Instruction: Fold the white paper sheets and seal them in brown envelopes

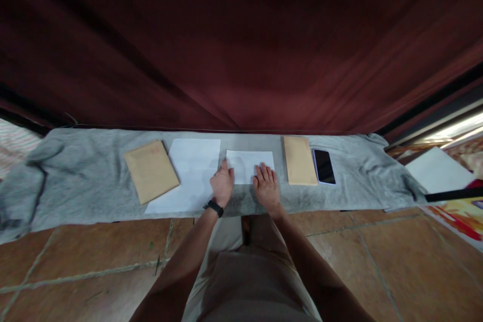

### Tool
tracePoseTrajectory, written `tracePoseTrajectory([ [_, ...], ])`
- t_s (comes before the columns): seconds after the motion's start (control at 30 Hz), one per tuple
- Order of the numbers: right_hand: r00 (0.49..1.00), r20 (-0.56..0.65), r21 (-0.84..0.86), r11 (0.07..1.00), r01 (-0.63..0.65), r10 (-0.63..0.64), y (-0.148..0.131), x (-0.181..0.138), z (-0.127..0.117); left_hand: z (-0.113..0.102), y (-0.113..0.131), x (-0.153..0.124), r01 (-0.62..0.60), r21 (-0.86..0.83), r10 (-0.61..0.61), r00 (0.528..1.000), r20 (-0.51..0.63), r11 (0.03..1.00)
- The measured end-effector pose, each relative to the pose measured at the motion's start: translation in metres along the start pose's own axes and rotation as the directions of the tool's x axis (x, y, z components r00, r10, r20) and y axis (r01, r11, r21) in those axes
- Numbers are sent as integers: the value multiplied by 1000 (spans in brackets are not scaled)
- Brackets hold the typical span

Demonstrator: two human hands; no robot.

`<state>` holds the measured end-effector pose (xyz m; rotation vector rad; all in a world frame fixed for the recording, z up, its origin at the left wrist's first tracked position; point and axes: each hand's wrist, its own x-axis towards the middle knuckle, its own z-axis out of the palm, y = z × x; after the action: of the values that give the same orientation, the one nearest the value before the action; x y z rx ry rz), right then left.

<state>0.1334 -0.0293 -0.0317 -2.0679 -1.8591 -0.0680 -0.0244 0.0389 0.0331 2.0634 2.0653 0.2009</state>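
Forearms (184, 261) reach toward white paper (243, 167); left hand (222, 182), thumb and forefinger apart, and right hand (267, 188), fingers spread, touch opposite ends.

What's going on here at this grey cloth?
A person has both hands on a small white paper: the left hand at its left end, the right hand on its right part. The white paper lies on a grey cloth. To its left is a larger white sheet, with a brown paper item beside it. To its right are another brown item and a phone with a dark screen.
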Motion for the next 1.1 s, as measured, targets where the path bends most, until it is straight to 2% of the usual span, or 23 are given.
tracePoseTrajectory([
  [0.13,999,-36,13,1000,11,-10,1,-1,3,2,-4,-1,-57,45,57,998,-7,997],
  [0.23,999,-46,9,1000,8,-8,0,-1,3,5,-5,-1,-162,90,169,982,-84,983],
  [0.3,999,-47,6,1000,8,-8,-1,-1,3,9,-1,-3,-299,107,312,939,-144,948],
  [0.37,999,-48,5,1000,12,-11,-1,-1,2,16,6,-5,-442,95,452,877,-161,892],
  [0.43,999,-51,6,1000,19,-18,-1,-1,2,26,15,-6,-522,71,526,837,-151,850],
  [0.63,998,-57,7,1000,24,-24,-1,-1,3,53,18,-5,-516,29,516,850,-106,856],
  [0.8,999,-43,36,999,7,-5,0,0,-1,61,12,-2,-501,39,502,860,-88,865],
  [0.93,1000,7,112,994,-10,10,-7,22,-8,64,11,-1,-506,45,508,856,-94,862],
  [1.1,997,51,189,981,54,-65,-21,58,-3,67,8,0,-547,58,550,830,-92,835],
])
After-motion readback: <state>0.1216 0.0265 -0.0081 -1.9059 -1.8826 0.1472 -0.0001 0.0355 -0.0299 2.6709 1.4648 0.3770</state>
